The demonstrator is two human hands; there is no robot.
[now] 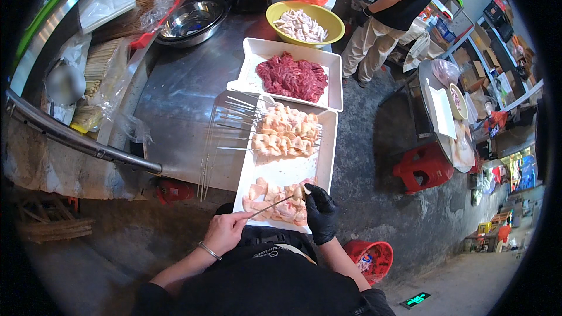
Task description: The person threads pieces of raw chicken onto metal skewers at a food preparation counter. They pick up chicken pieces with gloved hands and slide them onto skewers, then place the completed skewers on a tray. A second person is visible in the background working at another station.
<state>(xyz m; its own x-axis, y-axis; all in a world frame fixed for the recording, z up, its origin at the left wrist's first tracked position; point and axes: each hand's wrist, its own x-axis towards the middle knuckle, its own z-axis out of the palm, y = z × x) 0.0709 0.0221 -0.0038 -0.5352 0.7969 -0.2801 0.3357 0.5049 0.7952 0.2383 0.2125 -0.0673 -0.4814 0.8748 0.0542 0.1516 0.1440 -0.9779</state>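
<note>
A steel table [181,105] has a bare stretch on its left half, open for a hand to pass, broken only by loose skewers [206,164] near the front edge. The right half is filled: a long white tray [325,158] with loaded skewers [284,134] across its middle and raw meat pieces [281,202] at its near end, where only a strip of tray floor between them stays bare. Beyond it a second tray of red meat [293,76], a yellow bowl [304,22] and a steel bowl [193,19] block the far end. Bagged skewers [102,73] line the left edge. On the floor to the right stand a red stool [424,167] and a red bucket [372,257].
</note>
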